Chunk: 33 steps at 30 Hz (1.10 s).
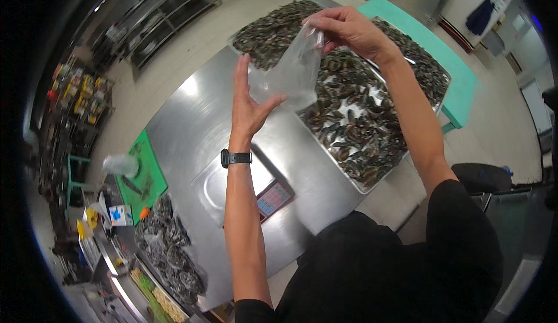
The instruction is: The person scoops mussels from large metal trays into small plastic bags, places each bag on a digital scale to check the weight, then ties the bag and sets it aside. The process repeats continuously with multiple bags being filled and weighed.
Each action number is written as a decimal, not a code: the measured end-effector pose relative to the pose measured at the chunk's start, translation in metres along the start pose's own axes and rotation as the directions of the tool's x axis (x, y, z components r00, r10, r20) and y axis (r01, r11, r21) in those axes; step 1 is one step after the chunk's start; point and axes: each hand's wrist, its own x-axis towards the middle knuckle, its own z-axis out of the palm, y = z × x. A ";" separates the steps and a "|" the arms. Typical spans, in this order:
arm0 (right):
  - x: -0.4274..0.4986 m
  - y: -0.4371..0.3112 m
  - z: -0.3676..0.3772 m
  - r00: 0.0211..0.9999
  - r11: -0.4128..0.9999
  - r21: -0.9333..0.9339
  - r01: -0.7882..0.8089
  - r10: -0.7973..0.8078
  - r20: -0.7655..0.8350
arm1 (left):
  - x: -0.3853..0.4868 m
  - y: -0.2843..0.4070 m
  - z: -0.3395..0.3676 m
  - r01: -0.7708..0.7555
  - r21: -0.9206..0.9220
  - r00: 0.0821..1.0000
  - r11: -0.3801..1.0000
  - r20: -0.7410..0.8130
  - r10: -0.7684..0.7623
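Note:
My right hand (pixel 344 31) pinches the upper edge of a clear plastic bag (pixel 294 72), which hangs down and to the left. My left hand (pixel 250 98), a black watch on its wrist, is spread beside the bag's other end; whether it touches the bag I cannot tell. Under the bag and to its right, a metal tray (pixel 362 188) bears many small dark shellfish, mussels by their look. Two more such loads, one at the far side (pixel 274 26) and one at the right (pixel 418 57), lie around it. A digital scale (pixel 272 199) stands on the steel table below my left forearm.
Filled plastic bags with dark contents (pixel 168 249) lie at the steel table's (pixel 187 114) left edge. Near them are a green cutting board (pixel 146 179) with a knife (pixel 130 185) and a clear container (pixel 122 165). A turquoise table (pixel 457 87) stands at the right.

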 end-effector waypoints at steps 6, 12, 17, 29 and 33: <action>-0.025 0.111 -0.084 0.982 0.939 0.300 -0.171 0.185 -0.021 | -0.057 -0.025 0.087 0.363 -0.224 0.931 0.904 0.124 -0.343; -0.014 0.285 -0.093 0.957 0.918 -0.275 -0.287 0.265 -0.116 | -0.180 -0.064 0.095 0.513 -0.278 0.799 0.812 -0.192 -0.570; 0.020 0.351 -0.004 0.942 0.491 -0.870 -0.031 0.306 0.139 | -0.235 -0.022 0.073 0.779 -0.124 0.571 0.615 -0.265 -0.777; -0.037 0.354 -0.003 0.945 0.423 -0.906 0.008 0.293 0.145 | -0.307 0.008 0.078 0.732 -0.480 0.409 0.484 -0.258 -0.875; -0.076 0.383 -0.025 0.961 0.314 -0.949 0.002 0.261 0.088 | -0.312 -0.019 0.095 0.739 -0.362 0.479 0.568 -0.312 -0.821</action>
